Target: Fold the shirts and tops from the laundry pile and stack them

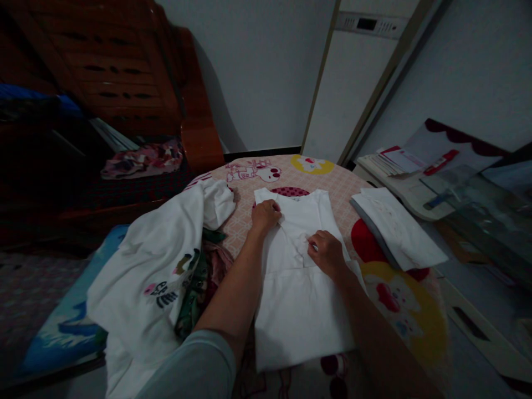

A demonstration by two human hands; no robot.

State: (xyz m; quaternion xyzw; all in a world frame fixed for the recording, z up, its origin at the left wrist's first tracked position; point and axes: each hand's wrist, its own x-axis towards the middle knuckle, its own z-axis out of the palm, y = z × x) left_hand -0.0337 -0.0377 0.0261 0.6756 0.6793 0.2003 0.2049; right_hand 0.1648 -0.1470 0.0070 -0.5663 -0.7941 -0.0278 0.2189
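Observation:
A white sleeveless garment [303,310] lies spread on the round table, its neckline pointing away from me. A ruffle or gathered fold runs across its chest. My left hand [266,215] is at the upper left of the bodice, fingers pinched on the cloth near the armhole. Lower on the right, my right hand [326,252] pinches the fabric beside the gathered part. Both sets of fingers are closed on the garment, and the fingertips are partly hidden. The lower part of the garment lies flat towards me.
Left of the garment, a white printed garment [153,266] is heaped over darker clothes. Folded white and grey clothes [399,227] lie at the table's right. The patterned tablecloth [245,194] covers the round table. A wooden bench [199,127] stands left, a side stand with papers [399,160] right.

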